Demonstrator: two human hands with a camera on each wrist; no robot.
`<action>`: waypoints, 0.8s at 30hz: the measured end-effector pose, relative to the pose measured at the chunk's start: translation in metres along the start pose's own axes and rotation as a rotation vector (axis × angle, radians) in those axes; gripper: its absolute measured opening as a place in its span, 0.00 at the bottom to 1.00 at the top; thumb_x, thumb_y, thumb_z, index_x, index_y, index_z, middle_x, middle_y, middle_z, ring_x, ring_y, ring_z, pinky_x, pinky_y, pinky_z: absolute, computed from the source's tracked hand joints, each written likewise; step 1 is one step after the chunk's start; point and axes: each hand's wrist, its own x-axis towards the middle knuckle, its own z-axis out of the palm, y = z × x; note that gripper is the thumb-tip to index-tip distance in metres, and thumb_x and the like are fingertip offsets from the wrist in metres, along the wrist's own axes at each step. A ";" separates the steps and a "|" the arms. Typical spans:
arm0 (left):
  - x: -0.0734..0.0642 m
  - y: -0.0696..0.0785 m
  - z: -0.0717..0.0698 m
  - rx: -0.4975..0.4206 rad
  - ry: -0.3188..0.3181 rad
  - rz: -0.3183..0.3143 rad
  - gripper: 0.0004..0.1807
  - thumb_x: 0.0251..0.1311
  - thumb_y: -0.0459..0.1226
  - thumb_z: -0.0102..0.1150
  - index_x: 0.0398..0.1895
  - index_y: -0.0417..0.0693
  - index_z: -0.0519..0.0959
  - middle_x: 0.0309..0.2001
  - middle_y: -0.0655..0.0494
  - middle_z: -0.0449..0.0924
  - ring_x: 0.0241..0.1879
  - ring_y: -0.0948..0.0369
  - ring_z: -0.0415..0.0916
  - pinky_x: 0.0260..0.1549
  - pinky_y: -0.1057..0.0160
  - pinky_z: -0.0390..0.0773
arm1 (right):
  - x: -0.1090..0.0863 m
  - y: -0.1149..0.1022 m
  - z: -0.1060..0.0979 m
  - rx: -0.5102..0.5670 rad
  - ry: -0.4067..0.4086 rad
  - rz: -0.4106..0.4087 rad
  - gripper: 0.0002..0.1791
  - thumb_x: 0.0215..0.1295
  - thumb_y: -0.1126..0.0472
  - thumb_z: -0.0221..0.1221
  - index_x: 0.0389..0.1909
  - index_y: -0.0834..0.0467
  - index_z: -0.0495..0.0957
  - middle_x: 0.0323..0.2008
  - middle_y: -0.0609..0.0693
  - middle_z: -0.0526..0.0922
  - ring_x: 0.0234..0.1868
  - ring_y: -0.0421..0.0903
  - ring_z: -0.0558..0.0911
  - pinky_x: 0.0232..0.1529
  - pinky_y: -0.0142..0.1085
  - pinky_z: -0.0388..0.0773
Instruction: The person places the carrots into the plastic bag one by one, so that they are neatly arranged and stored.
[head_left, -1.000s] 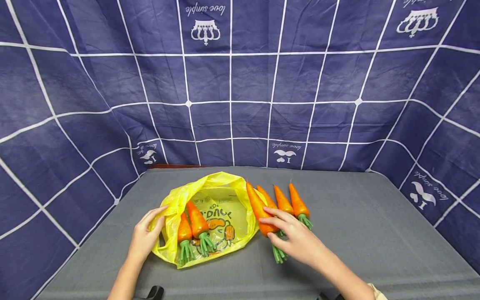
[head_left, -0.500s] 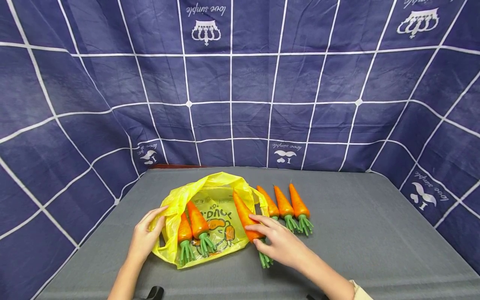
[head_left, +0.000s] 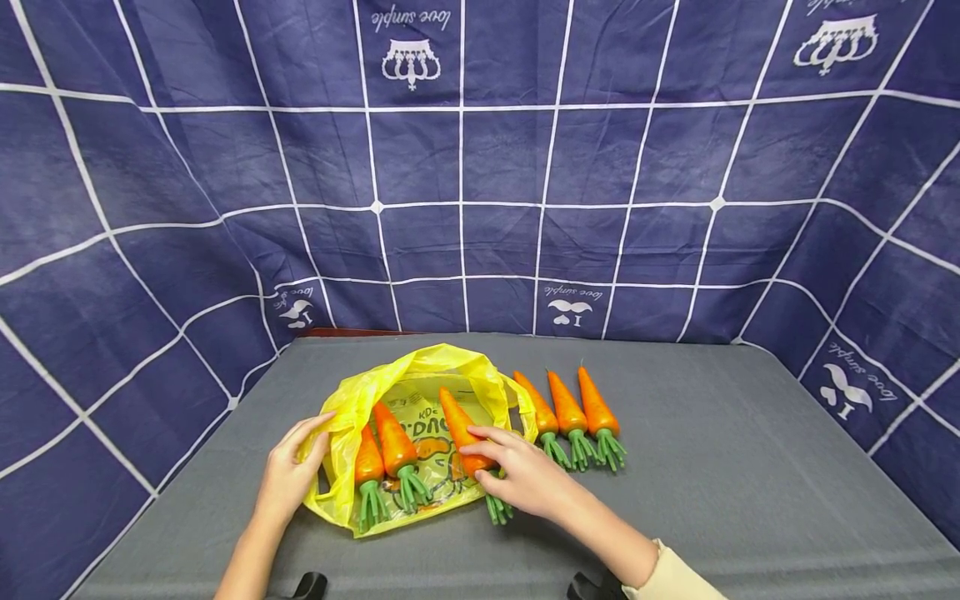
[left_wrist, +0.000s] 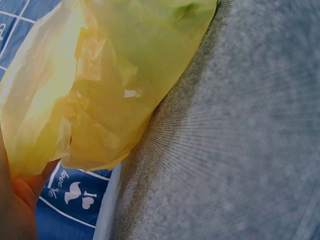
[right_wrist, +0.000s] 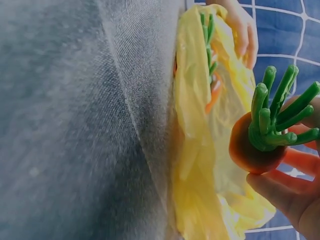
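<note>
A yellow plastic bag (head_left: 442,360) lies on its side with its mouth facing me. My left hand (head_left: 294,462) pinches the left edge of its mouth between thumb and fingers; in the left wrist view the bag (left_wrist: 115,90) covers most of that grip. Two carrots with green stubs, one of them this carrot (head_left: 395,437), rest inside at the left. Held in my right hand (head_left: 525,475) is another carrot (head_left: 456,417), its tip inside the bag's mouth. The right wrist view shows the thick end of this carrot (right_wrist: 257,145) gripped by thumb and fingers.
Three more carrots, including this middle carrot (head_left: 567,404), lie side by side just right of the bag on the grey table (head_left: 720,450). A blue cloth with white lines (head_left: 502,158) hangs behind and at both sides.
My right hand has carried its carrot leftward from beside the other loose carrots into the bag's mouth. The left hand and the bag stay about where they were.
</note>
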 end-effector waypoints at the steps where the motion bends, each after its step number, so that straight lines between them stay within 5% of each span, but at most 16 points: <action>1: 0.000 0.001 0.000 -0.001 0.001 0.003 0.16 0.52 0.23 0.56 0.45 0.41 0.79 0.40 0.46 0.77 0.44 0.87 0.63 0.46 0.90 0.59 | 0.003 -0.001 0.001 0.002 -0.002 0.000 0.18 0.60 0.55 0.54 0.52 0.45 0.76 0.62 0.44 0.68 0.61 0.48 0.69 0.54 0.42 0.72; 5: 0.000 0.004 -0.001 -0.004 0.000 0.012 0.16 0.52 0.23 0.56 0.45 0.41 0.79 0.40 0.46 0.77 0.44 0.87 0.63 0.46 0.89 0.59 | 0.014 -0.003 0.009 0.003 -0.008 -0.015 0.18 0.60 0.56 0.53 0.52 0.46 0.76 0.62 0.45 0.69 0.60 0.47 0.71 0.49 0.38 0.74; 24: 0.001 0.003 -0.001 0.008 -0.006 0.001 0.17 0.52 0.23 0.56 0.46 0.41 0.79 0.42 0.45 0.77 0.43 0.87 0.63 0.45 0.91 0.59 | 0.062 -0.007 0.046 -0.022 -0.031 -0.057 0.18 0.59 0.57 0.53 0.51 0.47 0.77 0.61 0.48 0.70 0.60 0.48 0.72 0.57 0.38 0.71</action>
